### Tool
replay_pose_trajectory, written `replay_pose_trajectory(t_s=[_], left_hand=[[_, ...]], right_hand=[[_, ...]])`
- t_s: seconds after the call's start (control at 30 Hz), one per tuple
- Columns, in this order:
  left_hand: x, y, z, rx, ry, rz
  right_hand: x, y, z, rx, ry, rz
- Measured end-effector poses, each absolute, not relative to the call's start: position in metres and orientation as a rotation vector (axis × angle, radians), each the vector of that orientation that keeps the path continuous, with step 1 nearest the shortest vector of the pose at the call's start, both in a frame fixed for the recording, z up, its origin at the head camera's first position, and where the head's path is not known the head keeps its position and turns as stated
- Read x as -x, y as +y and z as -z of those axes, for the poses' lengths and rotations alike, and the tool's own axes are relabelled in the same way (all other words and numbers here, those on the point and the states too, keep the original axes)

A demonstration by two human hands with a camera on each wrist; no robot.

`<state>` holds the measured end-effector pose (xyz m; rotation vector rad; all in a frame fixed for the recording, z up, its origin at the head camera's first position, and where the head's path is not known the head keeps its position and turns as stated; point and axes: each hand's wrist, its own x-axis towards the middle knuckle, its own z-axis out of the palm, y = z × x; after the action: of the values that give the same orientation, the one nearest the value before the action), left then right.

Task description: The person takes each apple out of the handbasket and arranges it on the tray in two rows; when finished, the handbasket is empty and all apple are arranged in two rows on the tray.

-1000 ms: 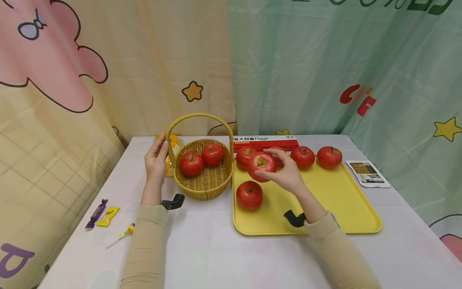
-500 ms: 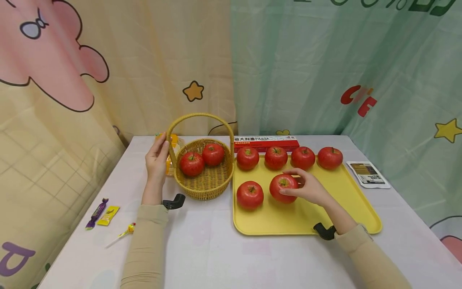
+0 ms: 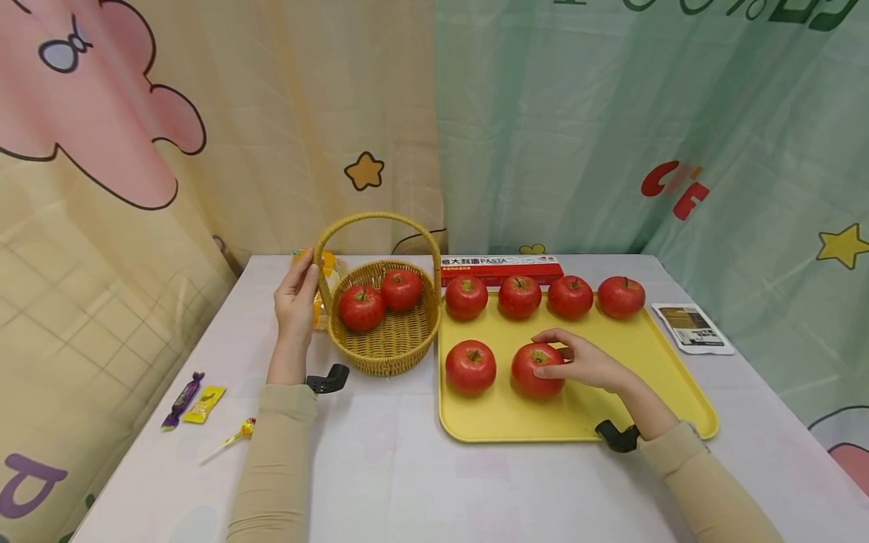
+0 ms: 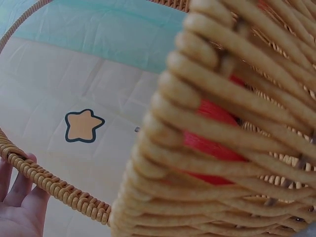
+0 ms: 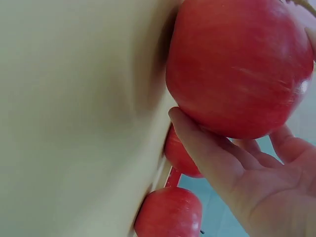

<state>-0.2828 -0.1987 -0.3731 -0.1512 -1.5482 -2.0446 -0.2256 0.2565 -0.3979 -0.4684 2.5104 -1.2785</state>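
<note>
My right hand (image 3: 594, 366) holds a red apple (image 3: 532, 378) low at the front middle of the yellow tray (image 3: 604, 415), thumb near its side and fingers behind. In the right wrist view this apple (image 5: 237, 64) is at or very near the tray surface; whether it bears weight there I cannot tell. Another apple (image 3: 471, 367) sits just left of it, and several more line the tray's back edge. With its fingers at the left side of the handle, my left hand (image 3: 295, 298) holds the wicker basket (image 3: 383, 362), where two apples (image 3: 361, 308) lie.
Behind the tray lies a red pasta box (image 3: 502, 269). A white packet (image 3: 692, 328) is right of the tray. An orange package (image 3: 328, 264) stands partly hidden behind the basket handle. At left lie a purple candy (image 3: 182, 402), a yellow candy (image 3: 204, 405) and a lollipop (image 3: 237, 435).
My right hand has brought the apple from above the tray's back left down towards the front middle, uncovering the back row. My left hand and the basket stay nearly still.
</note>
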Motion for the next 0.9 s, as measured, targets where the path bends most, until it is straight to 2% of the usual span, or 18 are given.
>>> replay_pose_trajectory(t_s=[0.43,0.9], left_hand=[[0.276,-0.197,0.367,0.122,-1.582,2.040],[0.283,-0.199,0.374,0.129,-1.570,2.031]], right_hand=[[0.223,0.252,0.375,0.606,2.553,1.094],[0.228,0.134,0.308,0.662,2.498,1.696]])
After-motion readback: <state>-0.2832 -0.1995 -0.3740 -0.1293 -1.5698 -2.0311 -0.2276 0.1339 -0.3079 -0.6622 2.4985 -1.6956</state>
